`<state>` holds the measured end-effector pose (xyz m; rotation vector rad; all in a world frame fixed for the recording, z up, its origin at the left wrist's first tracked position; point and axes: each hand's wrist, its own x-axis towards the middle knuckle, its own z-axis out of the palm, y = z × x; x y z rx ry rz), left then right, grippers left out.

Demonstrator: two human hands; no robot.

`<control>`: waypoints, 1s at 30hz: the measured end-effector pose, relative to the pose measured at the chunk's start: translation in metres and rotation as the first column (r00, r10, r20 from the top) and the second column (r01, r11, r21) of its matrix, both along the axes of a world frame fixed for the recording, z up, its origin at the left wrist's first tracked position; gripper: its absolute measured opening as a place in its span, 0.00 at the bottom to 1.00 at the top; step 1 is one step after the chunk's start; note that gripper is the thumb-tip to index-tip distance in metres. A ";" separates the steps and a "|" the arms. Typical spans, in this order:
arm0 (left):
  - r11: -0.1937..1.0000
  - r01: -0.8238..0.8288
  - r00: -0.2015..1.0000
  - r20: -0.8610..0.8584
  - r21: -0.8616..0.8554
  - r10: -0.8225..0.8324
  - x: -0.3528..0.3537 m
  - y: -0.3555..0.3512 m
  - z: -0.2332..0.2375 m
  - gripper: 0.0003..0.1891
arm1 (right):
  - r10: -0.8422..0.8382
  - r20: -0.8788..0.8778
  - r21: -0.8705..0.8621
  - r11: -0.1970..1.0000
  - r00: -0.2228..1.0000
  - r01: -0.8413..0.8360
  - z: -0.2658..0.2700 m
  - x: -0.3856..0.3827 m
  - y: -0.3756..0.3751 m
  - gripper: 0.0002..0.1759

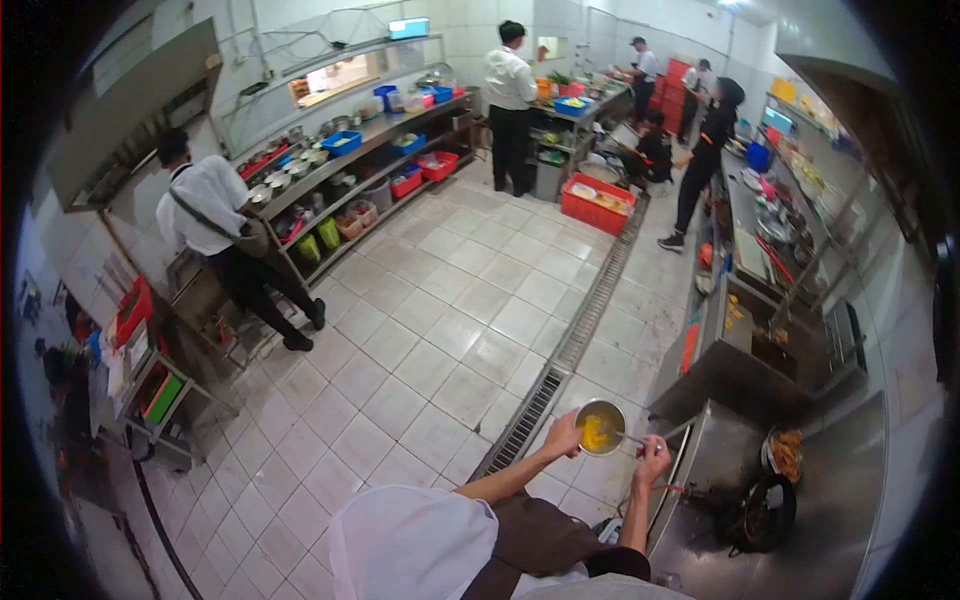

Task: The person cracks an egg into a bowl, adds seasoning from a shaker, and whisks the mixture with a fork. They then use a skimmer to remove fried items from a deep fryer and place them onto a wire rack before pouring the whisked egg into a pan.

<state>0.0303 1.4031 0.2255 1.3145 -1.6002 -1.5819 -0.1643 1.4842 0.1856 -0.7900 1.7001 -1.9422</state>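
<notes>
I've got vivid yellow liquid [594,434] glowing inside a silver bowl [618,409], and here's a dark brown apron [545,535] over a white shirt [410,530]! Beyond, I see pale floor tiles [430,330] in a grid of darker lines, a red crate [590,212], a blue tub [342,143], and, right side, orange-brown food [788,455] beside a black wok [768,515]!

At your three o'clock, a steel counter [722,447] is holding a black wok [768,514] and a bowl [783,455]; at twelve, the floor [425,300] is bearing a red crate [592,212].
</notes>
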 end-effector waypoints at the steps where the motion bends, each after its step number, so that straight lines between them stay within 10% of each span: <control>1: 1.000 -0.001 1.000 0.017 0.027 0.000 -0.001 -0.001 0.009 0.23 | 0.020 -0.035 0.065 0.998 0.999 -0.017 -0.002 -0.003 0.000 0.10; 6: 0.999 -0.001 0.988 0.155 -0.043 0.007 -0.011 -0.013 -0.042 0.16 | -0.054 -0.108 0.105 0.992 0.993 0.066 0.004 0.000 0.003 0.12; 8: 0.941 0.064 0.974 0.225 -0.333 0.014 -0.005 -0.003 -0.017 0.17 | 0.058 -0.124 0.168 0.985 0.991 -0.037 -0.004 -0.014 0.007 0.11; 10: 0.998 0.014 0.999 0.033 -0.069 -0.012 -0.012 -0.019 -0.058 0.17 | -0.045 0.091 -0.016 0.999 0.995 0.047 0.025 0.002 0.009 0.10; 22: 0.998 0.060 0.995 -0.082 0.018 -0.058 -0.016 0.007 0.003 0.18 | -0.043 0.062 0.016 0.999 0.997 0.042 0.018 -0.003 0.026 0.11; 24: 0.998 0.045 0.999 -0.015 -0.037 -0.046 -0.018 0.001 -0.026 0.16 | -0.098 0.148 0.028 0.995 0.984 0.095 0.031 0.005 0.025 0.11; 26: 0.993 0.089 0.989 0.128 -0.084 -0.078 -0.012 0.002 -0.020 0.17 | -0.013 -0.121 0.169 0.985 0.993 0.033 0.026 -0.001 0.026 0.11; 27: 0.898 0.088 0.963 0.268 -0.431 0.034 -0.012 0.003 -0.049 0.21 | 0.009 -0.015 0.174 0.985 1.000 -0.007 0.011 -0.007 0.024 0.11; 30: 0.989 0.013 0.971 0.238 -0.147 0.023 -0.021 -0.010 -0.081 0.25 | -0.095 -0.157 0.132 0.984 0.983 0.117 0.011 0.000 0.016 0.11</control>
